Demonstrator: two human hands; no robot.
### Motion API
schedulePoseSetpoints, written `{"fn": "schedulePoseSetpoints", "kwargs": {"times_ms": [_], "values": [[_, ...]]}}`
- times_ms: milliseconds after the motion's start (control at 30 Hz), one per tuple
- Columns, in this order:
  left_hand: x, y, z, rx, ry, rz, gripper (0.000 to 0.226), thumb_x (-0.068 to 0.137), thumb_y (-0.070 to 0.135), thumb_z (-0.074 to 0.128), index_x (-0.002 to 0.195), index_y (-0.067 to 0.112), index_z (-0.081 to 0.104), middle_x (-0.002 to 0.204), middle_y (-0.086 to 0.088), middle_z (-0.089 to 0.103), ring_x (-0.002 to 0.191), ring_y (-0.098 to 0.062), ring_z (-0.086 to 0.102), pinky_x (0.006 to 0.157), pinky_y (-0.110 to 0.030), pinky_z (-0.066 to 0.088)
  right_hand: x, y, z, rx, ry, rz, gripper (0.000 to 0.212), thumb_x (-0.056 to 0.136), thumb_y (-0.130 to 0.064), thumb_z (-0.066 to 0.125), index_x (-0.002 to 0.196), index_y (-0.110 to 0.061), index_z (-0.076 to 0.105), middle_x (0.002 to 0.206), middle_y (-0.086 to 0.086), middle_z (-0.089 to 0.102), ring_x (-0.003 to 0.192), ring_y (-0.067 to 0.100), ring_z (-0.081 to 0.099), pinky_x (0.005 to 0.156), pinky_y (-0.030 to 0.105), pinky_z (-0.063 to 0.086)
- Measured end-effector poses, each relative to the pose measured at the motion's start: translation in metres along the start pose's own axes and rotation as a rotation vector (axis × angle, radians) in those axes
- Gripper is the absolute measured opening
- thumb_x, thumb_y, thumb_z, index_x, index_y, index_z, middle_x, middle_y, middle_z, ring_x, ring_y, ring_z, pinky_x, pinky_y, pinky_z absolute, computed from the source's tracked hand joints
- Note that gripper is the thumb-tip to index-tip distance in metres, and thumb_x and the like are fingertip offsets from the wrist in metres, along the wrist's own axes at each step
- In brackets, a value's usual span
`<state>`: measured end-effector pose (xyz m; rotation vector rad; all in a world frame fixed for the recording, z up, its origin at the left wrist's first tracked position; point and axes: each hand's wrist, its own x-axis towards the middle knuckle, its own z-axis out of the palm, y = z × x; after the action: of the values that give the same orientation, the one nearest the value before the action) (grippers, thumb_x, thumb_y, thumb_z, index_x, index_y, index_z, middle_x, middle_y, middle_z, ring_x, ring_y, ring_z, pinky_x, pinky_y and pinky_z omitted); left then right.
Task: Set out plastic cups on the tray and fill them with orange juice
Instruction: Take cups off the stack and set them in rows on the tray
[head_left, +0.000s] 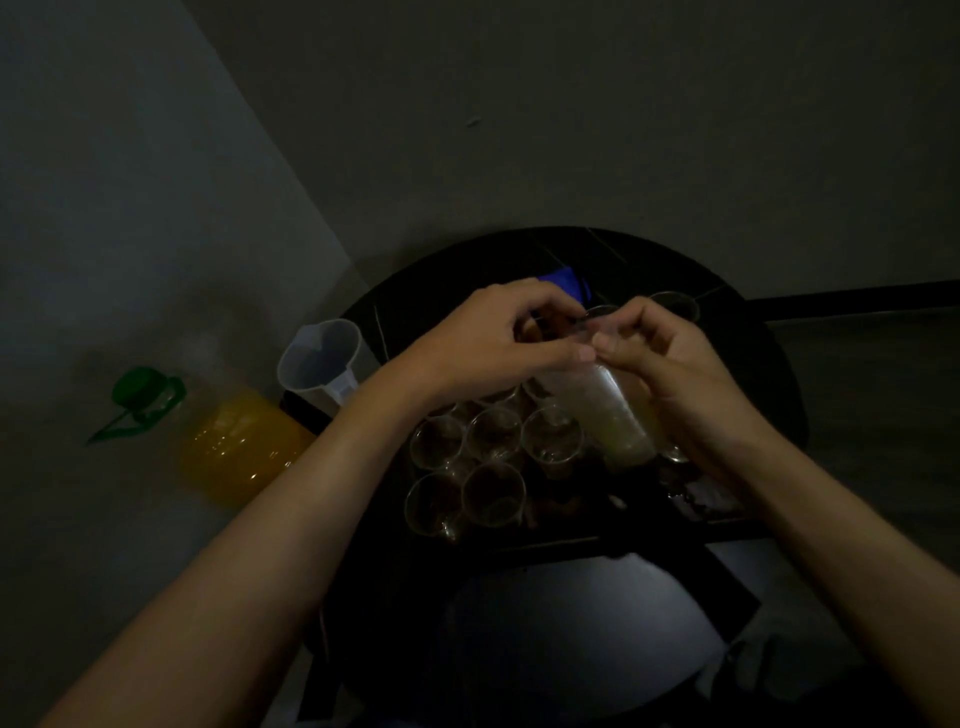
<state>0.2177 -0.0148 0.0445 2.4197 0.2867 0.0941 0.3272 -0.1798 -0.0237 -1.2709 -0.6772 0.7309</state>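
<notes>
The right hand (675, 374) grips the stack of plastic cups (610, 410) above the tray (698, 496); the left hand (483, 343) pinches its top rim, likely peeling one off (others stand empty below).

My left hand (498, 343) and right hand (670, 374) pinch a stack of clear plastic cups (613, 405) above empty clear cups (493, 436) on the dark tray (571, 540).

We hold both forearms forward, our left hand (498, 338) and right hand (675, 379) meeting thumb to thumb, fingers curled round the cup stack (608, 405).
</notes>
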Motion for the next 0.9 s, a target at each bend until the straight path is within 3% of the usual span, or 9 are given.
{"fn": "schedulePoseSetpoints", "kwargs": {"times_ms": [133, 233, 300, 400, 500, 567, 633, 733, 900], "values": [[0.001, 0.002, 0.002, 0.002, -0.007, -0.02, 0.054, 0.073, 0.056, 0.07, 0.117, 0.025, 0.069, 0.109, 0.006, 0.062, 0.093, -0.008, 0.063, 0.082, -0.033, 0.056, -0.002, -0.003, 0.002, 0.013, -0.021, -0.015, 0.032, 0.071, -0.032, 0.075, 0.095, -0.014, 0.066, 0.099, 0.01, 0.074, 0.089, 0.016, 0.071, 0.079, 0.027, 0.056], [0.004, 0.005, 0.001, 0.019, -0.008, -0.021, 0.049, 0.073, 0.054, 0.066, 0.112, 0.024, 0.07, 0.106, 0.005, 0.058, 0.09, -0.004, 0.059, 0.076, -0.024, 0.05, -0.004, -0.005, 0.0, 0.011, -0.045, -0.015, 0.029, 0.071, -0.029, 0.072, 0.093, -0.013, 0.064, 0.072, -0.009, 0.069, 0.068, 0.0, 0.064, 0.063, 0.014, 0.05], [0.004, 0.008, -0.008, -0.001, 0.063, -0.018, 0.044, 0.071, 0.055, 0.062, 0.105, 0.028, 0.069, 0.106, 0.003, 0.056, 0.092, -0.008, 0.057, 0.079, -0.027, 0.049, -0.005, -0.005, -0.002, 0.001, -0.046, -0.019, 0.03, 0.072, -0.027, 0.071, 0.096, -0.011, 0.063, 0.065, -0.015, 0.066, 0.063, -0.004, 0.061, 0.059, 0.012, 0.047], [-0.002, 0.009, -0.029, -0.016, 0.211, 0.004, 0.036, 0.071, 0.056, 0.059, 0.101, 0.037, 0.064, 0.106, 0.002, 0.054, 0.096, -0.014, 0.057, 0.083, -0.028, 0.05, -0.005, -0.005, -0.007, 0.0, 0.004, -0.008, 0.038, 0.07, -0.032, 0.073, 0.101, -0.012, 0.064, 0.078, -0.011, 0.072, 0.075, 0.003, 0.07, 0.064, 0.016, 0.052], [-0.019, 0.007, -0.044, -0.035, 0.353, 0.048, 0.043, 0.076, 0.055, 0.058, 0.108, 0.028, 0.064, 0.11, 0.001, 0.052, 0.099, -0.012, 0.056, 0.081, -0.016, 0.046, -0.002, -0.006, -0.018, -0.009, 0.083, 0.015, 0.043, 0.069, -0.043, 0.076, 0.103, -0.018, 0.065, 0.106, 0.006, 0.074, 0.096, 0.019, 0.073, 0.079, 0.035, 0.059], [-0.034, 0.004, -0.042, -0.029, 0.396, 0.062, 0.048, 0.077, 0.053, 0.06, 0.115, 0.023, 0.063, 0.113, 0.001, 0.051, 0.102, -0.009, 0.056, 0.082, -0.012, 0.045, -0.002, -0.009, -0.023, 0.003, 0.145, 0.017, 0.05, 0.066, -0.051, 0.078, 0.103, -0.021, 0.064, 0.114, 0.011, 0.071, 0.102, 0.024, 0.072, 0.087, 0.046, 0.058], [-0.047, -0.002, -0.028, 0.009, 0.368, 0.061, 0.051, 0.076, 0.052, 0.065, 0.118, 0.023, 0.062, 0.115, 0.003, 0.05, 0.104, -0.007, 0.056, 0.084, -0.012, 0.045, -0.002, -0.012, -0.025, 0.061, 0.192, 0.014, 0.056, 0.062, -0.054, 0.079, 0.104, -0.02, 0.063, 0.114, 0.011, 0.072, 0.104, 0.025, 0.071, 0.092, 0.052, 0.056], [-0.063, -0.012, 0.006, 0.084, 0.215, 0.02, 0.057, 0.073, 0.057, 0.068, 0.122, 0.028, 0.06, 0.121, 0.004, 0.045, 0.111, -0.009, 0.052, 0.089, -0.021, 0.048, -0.003, -0.016, -0.025, 0.093, 0.217, 0.007, 0.059, 0.058, -0.054, 0.078, 0.103, -0.02, 0.062, 0.114, 0.01, 0.073, 0.105, 0.023, 0.071, 0.095, 0.048, 0.055], [-0.08, -0.027, 0.065, 0.23, 0.061, -0.077, 0.068, 0.07, 0.061, 0.076, 0.129, 0.038, 0.052, 0.123, 0.018, 0.032, 0.117, 0.001, 0.036, 0.1, -0.025, 0.04, -0.003, -0.015, -0.023, 0.127, 0.223, 0.015, 0.052, 0.065, -0.045, 0.077, 0.105, -0.015, 0.061, 0.114, 0.013, 0.072, 0.106, 0.025, 0.071, 0.098, 0.051, 0.054]]}}
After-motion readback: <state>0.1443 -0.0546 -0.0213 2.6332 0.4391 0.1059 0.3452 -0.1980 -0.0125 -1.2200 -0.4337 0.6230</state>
